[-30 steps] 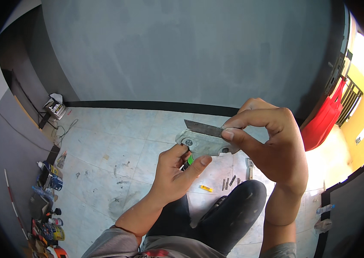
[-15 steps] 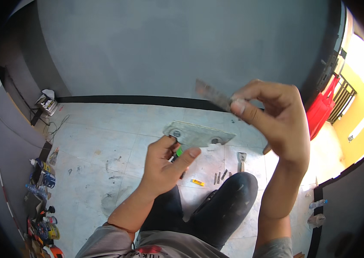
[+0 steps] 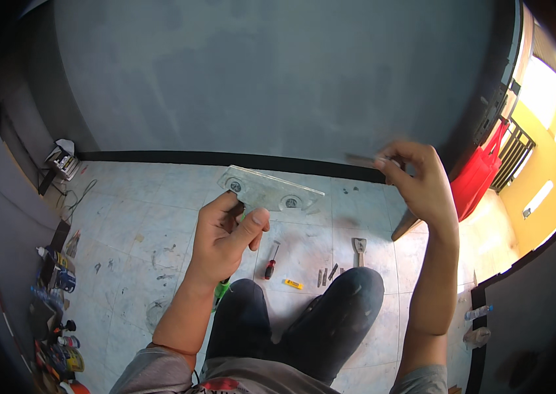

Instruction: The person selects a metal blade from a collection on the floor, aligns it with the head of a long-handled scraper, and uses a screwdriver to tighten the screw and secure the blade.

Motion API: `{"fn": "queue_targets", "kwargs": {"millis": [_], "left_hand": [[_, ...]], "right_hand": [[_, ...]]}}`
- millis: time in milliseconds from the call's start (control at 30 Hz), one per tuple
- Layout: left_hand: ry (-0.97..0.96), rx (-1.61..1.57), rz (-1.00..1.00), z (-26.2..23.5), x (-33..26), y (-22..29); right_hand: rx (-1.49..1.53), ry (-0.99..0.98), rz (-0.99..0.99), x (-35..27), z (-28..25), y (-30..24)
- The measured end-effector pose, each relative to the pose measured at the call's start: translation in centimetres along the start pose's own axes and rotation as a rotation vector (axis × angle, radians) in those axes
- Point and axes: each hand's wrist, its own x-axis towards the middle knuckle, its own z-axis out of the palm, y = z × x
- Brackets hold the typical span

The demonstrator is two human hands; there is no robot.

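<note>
Head view: the left hand closes its grip on a green-handled screwdriver, thumb up, the handle tip poking out below the wrist; a clear flat rectangular plastic plate with two round fittings lies just beyond its fingers, and whether they touch it I cannot tell. The right hand, raised well apart, pinches a thin grey strip between thumb and fingertips. The strip is blurred; its long axis runs nearly level, free end pointing to the person's left. It looks light, stiff and slim, probably slippery, so a pinch at one end suits it. The plate's long axis slopes down to the right. On the pale tiled floor lie a red-handled screwdriver and a small scraper.
</note>
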Motion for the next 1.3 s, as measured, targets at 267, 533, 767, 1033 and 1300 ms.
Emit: {"fn": "queue_targets", "kwargs": {"millis": [267,533,767,1033,1300], "left_hand": [[0.057,-0.058,0.016,-1.6,0.8,0.5],[0.015,-0.094,-0.056,0.7,0.0,0.2],[-0.034,-0.163,-0.05,2.1,-0.1,-0.7],[-0.058,-0.209,-0.057,2.5,-0.5,0.5],[-0.012,-0.157,-0.031,2.2,-1.1,0.7]], "right_hand": [[0.353,0.157,0.072,-2.6,-2.7,7.9],[0.434,-0.007,-0.115,0.1,-0.2,-4.0],[0.14,-0.234,-0.393,0.8,0.6,-9.5],[0.021,-0.337,-0.379,0.9,1.5,-11.5],[0.012,-0.382,-0.309,1.0,2.1,-11.9]]}}
